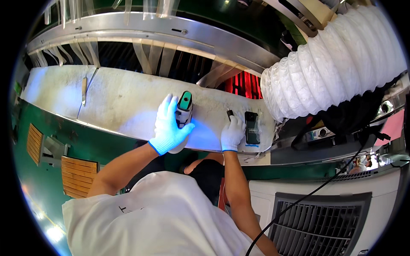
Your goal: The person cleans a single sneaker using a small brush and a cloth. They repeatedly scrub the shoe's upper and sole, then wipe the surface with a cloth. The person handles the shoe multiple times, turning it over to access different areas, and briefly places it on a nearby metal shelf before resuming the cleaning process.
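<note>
Nearest is the person's white shirt [158,217]. The left arm comes up from the near left and leans far and to the right, with the elbow out wide. The right arm comes from the near right and goes almost straight toward the far side, tipping a bit left.

Both hands wear white gloves. The left hand [168,128] looks blue in the light. Its back is up and its wrist is about straight. Its fingers [168,102] point far, nearly straight and close together, and the thumb sticks out wide to the right. It lies over the middle of a white thing with a green top [185,100], which is on the worktop [128,100]. I cannot tell if it grips it.

The right hand [232,134] is palm down. Its fingers are bent and close together, and they hold a small black thing [230,113] that pokes out past their tips, over the right part of the worktop. A dark phone [252,128] lies just to the right of this hand.

Well to the left, a thin tool [84,91] lies on the worktop. Farther off are clear strips [145,55], a red glow [244,85] and a long metal rail [141,26]. A fat white hose [329,64] fills the far right
</note>
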